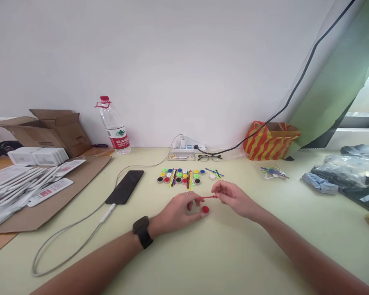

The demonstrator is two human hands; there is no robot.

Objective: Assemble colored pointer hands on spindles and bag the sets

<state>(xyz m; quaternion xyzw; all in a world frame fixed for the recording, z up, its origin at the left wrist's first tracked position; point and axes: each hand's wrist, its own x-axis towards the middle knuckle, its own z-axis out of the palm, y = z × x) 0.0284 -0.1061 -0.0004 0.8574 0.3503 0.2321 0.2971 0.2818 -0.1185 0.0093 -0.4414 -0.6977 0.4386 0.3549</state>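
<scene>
Red and thin, the stick [208, 197] is pinched at either end by the left hand [178, 213] and the right hand [233, 199], just above a red cap [205, 209] on the table [233, 258]. With so slight a grip it could be bent, or flicked among the coloured pieces [181, 176] behind

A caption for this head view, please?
Left hand and right hand hold a thin red plastic stick near a small red round cap on a pale table.
</scene>
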